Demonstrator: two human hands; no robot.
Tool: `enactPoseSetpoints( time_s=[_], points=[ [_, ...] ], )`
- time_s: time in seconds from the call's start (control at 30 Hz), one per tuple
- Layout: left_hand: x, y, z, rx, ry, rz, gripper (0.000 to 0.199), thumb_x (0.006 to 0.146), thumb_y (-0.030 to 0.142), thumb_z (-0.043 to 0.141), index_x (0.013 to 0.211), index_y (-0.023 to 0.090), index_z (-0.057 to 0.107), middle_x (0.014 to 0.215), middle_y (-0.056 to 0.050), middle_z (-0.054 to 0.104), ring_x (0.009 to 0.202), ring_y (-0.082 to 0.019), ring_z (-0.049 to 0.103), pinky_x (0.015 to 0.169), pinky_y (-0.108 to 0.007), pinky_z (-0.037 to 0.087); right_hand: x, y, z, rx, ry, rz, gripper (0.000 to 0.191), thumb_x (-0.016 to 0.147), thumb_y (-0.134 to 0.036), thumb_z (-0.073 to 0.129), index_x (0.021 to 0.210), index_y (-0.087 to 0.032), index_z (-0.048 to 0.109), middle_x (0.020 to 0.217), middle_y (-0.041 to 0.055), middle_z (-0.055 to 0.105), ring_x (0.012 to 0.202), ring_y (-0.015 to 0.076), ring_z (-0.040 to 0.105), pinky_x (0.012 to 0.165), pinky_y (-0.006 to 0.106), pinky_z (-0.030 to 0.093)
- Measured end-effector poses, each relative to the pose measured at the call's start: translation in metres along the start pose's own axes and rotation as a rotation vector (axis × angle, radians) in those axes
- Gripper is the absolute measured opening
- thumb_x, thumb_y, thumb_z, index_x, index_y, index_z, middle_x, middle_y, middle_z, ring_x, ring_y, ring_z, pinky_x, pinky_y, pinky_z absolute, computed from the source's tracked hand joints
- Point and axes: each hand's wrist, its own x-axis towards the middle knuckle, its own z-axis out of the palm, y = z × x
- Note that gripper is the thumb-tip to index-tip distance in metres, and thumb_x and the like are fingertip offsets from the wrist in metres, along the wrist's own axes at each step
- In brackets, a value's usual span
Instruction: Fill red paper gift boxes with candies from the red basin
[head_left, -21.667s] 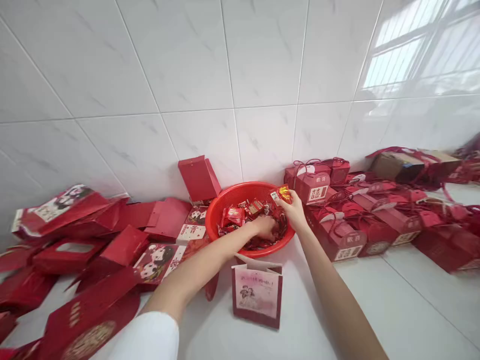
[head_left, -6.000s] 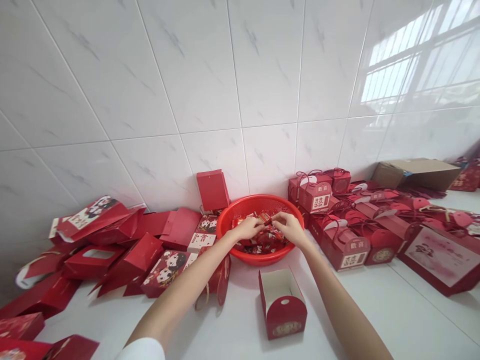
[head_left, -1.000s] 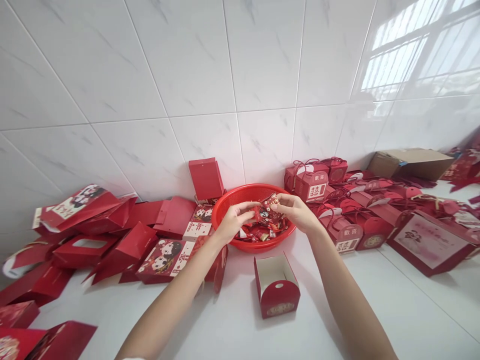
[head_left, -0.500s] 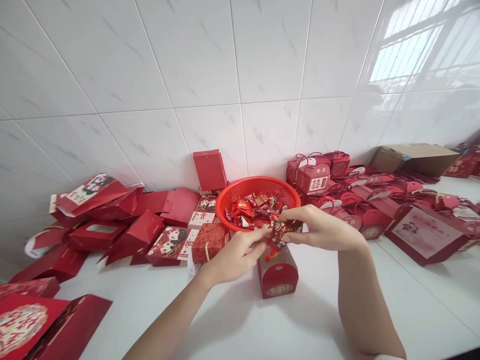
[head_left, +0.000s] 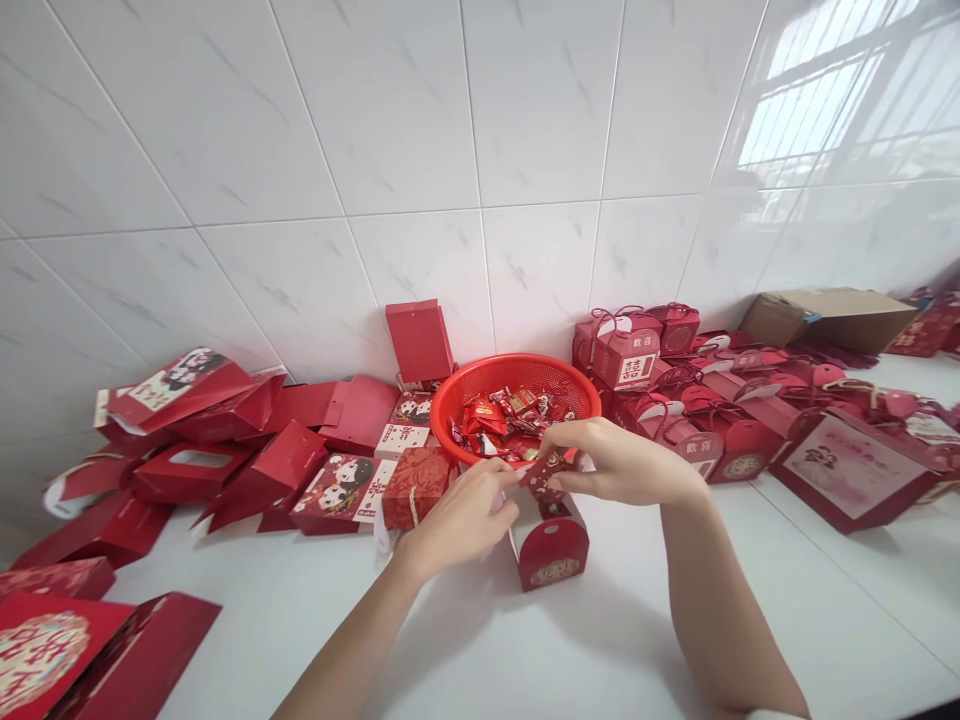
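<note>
A small red candy box [head_left: 556, 545] with a rounded front flap stands on the white counter, its top open and dark red contents partly visible inside. Over this opening, my right hand [head_left: 611, 462] pinches a dark red wrapped candy [head_left: 543, 474] with gold print between thumb and fingers. At the box's left rim is my left hand [head_left: 466, 512], fingers curled together, the index fingertip by the candy; what they grip is hidden. Just behind both hands sits a red plastic basket [head_left: 510, 366] holding a heap of wrapped candies [head_left: 495, 412].
A patterned red box with a cord [head_left: 411, 488] stands left of my left hand. Several red boxes [head_left: 202, 470] are piled further left. On the right lie many handled gift boxes [head_left: 742, 400] and a brown carton [head_left: 840, 310]. A tiled wall [head_left: 405, 120] closes off the back.
My right hand has moved slightly left and down with the candy, over the box. The red piece dangling below the fingers is gone from there. The box sits slightly further left.
</note>
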Motion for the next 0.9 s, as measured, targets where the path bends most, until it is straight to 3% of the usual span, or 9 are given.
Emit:
enactPoseSetpoints(
  time_s=[0.1, 0.2, 0.37, 0.5, 0.6, 0.73, 0.9],
  points=[
    [0.002, 0.000, -0.001, -0.019, 0.041, 0.002, 0.028, 0.083, 0.013, 0.044, 0.088, 0.022, 0.069, 0.095, -0.006, 0.064, 0.097, -0.025, 0.061, 0.084, -0.035, 0.050, 0.005, 0.002, 0.003, 0.020, 0.065, 0.003, 0.006, 0.088, -0.020, 0.060, 0.090, -0.018, 0.064, 0.086, 0.0042, 0.069, 0.075, 0.0167, 0.059, 0.064, 0.026, 0.041],
    [0.002, -0.001, -0.003, -0.034, 0.079, 0.010, 0.027, 0.081, 0.012, 0.045, 0.088, 0.021, 0.069, 0.095, -0.006, 0.064, 0.095, -0.024, 0.062, 0.083, -0.034, 0.049, 0.008, 0.003, 0.006, 0.028, 0.092, 0.010, 0.007, 0.087, -0.018, 0.059, 0.091, -0.018, 0.065, 0.085, 0.0031, 0.070, 0.073, 0.0160, 0.059, 0.065, 0.025, 0.041],
    [-0.004, -0.005, -0.009, -0.021, -0.004, -0.021, 0.019, 0.082, 0.027, 0.057, 0.097, 0.022, 0.068, 0.113, -0.007, 0.058, 0.100, -0.026, 0.062, 0.083, -0.034, 0.051, 0.015, 0.002, 0.011, 0.005, 0.041, 0.051, 0.014, 0.085, -0.013, 0.062, 0.098, -0.018, 0.066, 0.077, 0.0006, 0.068, 0.068, 0.0147, 0.058, 0.064, 0.025, 0.038],
    [-0.008, -0.007, -0.014, -0.046, -0.102, -0.033, 0.044, 0.078, 0.035, 0.066, 0.121, 0.027, 0.065, 0.122, -0.007, 0.054, 0.105, -0.027, 0.062, 0.081, -0.034, 0.052, 0.021, 0.003, 0.018, -0.092, 0.007, 0.112, 0.014, 0.086, -0.014, 0.062, 0.098, -0.019, 0.067, 0.079, 0.0006, 0.069, 0.069, 0.0149, 0.059, 0.061, 0.024, 0.034],
    [-0.009, -0.009, -0.014, -0.068, -0.103, -0.015, 0.065, 0.076, 0.036, 0.070, 0.139, 0.035, 0.054, 0.127, -0.007, 0.052, 0.109, -0.029, 0.061, 0.082, -0.033, 0.052, 0.024, 0.003, 0.022, -0.138, 0.018, 0.143, 0.014, 0.089, -0.016, 0.059, 0.099, -0.020, 0.067, 0.087, 0.0025, 0.071, 0.074, 0.0158, 0.060, 0.062, 0.024, 0.033],
    [-0.009, -0.014, -0.013, -0.077, -0.096, 0.006, 0.068, 0.075, 0.039, 0.072, 0.141, 0.037, 0.054, 0.129, -0.006, 0.053, 0.111, -0.030, 0.060, 0.085, -0.035, 0.052, 0.023, 0.001, 0.021, -0.161, -0.016, 0.163, 0.015, 0.089, -0.015, 0.057, 0.098, -0.020, 0.068, 0.082, 0.0021, 0.070, 0.074, 0.0161, 0.062, 0.061, 0.024, 0.032],
    [-0.010, -0.020, -0.011, -0.084, -0.053, 0.039, 0.066, 0.073, 0.042, 0.074, 0.137, 0.035, 0.058, 0.133, -0.008, 0.054, 0.119, -0.032, 0.056, 0.091, -0.036, 0.050, 0.019, 0.000, 0.020, -0.212, -0.174, 0.193, 0.012, 0.088, -0.024, 0.065, 0.098, -0.021, 0.070, 0.078, 0.0019, 0.070, 0.071, 0.0173, 0.061, 0.060, 0.026, 0.032]
  ],
)
